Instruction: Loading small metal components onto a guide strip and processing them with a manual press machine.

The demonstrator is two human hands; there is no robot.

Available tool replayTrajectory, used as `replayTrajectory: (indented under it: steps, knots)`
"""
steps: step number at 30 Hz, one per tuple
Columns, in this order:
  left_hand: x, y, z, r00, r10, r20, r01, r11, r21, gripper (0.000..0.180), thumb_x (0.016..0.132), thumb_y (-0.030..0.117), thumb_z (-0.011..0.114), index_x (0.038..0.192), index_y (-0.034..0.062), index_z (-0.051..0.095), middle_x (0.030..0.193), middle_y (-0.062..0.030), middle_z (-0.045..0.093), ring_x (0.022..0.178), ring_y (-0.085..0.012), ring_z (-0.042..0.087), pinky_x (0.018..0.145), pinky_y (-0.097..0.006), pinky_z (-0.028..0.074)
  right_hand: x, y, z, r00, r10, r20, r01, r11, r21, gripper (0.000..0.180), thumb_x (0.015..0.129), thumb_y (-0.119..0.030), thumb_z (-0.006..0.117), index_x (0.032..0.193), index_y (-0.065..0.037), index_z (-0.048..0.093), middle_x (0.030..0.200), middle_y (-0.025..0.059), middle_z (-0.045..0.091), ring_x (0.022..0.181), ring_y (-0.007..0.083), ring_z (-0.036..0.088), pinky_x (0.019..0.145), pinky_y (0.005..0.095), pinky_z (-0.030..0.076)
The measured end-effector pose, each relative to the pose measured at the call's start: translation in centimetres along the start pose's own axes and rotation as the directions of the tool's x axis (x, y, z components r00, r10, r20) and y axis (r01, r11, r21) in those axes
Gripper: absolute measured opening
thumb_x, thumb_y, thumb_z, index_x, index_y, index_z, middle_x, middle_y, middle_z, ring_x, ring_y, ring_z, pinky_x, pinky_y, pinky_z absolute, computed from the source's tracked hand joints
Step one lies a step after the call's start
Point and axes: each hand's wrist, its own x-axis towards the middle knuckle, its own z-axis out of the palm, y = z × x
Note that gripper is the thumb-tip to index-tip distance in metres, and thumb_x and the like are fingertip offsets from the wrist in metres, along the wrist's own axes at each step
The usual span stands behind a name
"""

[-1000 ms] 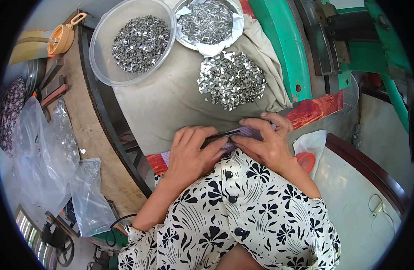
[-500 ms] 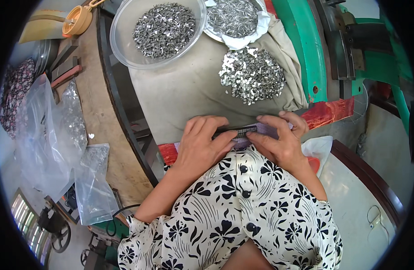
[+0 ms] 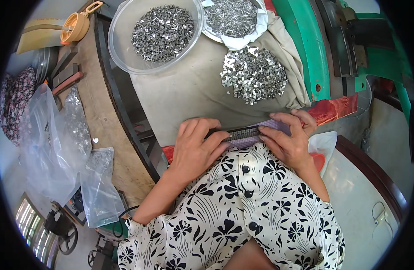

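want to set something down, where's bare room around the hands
Widest bare patch: the grey cloth between the clear bowl, the metal pile and the left hand. The wooden bench is mostly bare between the plastic bags and its dark edge. Crowded: the cloth's far end, around bowl, lined dish and pile.

The shirt (image 3: 202,204) is cream, printed with black flowers (image 3: 227,231), leaves and fine curved lines. Three dark round buttons (image 3: 248,194) run down its front, which opens at the neck. The sleeves (image 3: 141,236) are short, leaving the forearms (image 3: 164,195) bare.
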Motion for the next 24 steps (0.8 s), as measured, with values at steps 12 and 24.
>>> replayTrajectory:
  steps: [12,24]
  knots:
    - [0.5,0.5,0.4,1.000,-0.024,-0.003,0.024,1.000,0.008,0.023,0.072,0.015,0.080,0.090,0.0106,0.067,0.100,-0.0041,0.059,0.094,-0.0256,0.057,0.084,-0.039,0.040,0.1,0.1,0.1,0.999,-0.016,0.031,0.016,1.000,0.018,0.027,0.066,-0.029,0.084,0.092,-0.024,0.077,0.115,-0.0038,0.065,0.115,0.0270,0.047,0.095,0.0390,0.029]
    - [-0.8,0.3,-1.1,0.995,-0.101,0.018,0.100,0.994,0.041,0.021,0.072,0.010,0.079,0.090,0.0089,0.067,0.098,-0.0044,0.060,0.093,-0.0257,0.057,0.083,-0.038,0.040,0.6,0.6,0.1,0.994,-0.041,0.102,0.035,0.998,0.056,0.037,0.064,-0.033,0.086,0.097,-0.020,0.076,0.118,0.0031,0.064,0.116,0.0320,0.044,0.099,0.0417,0.032]
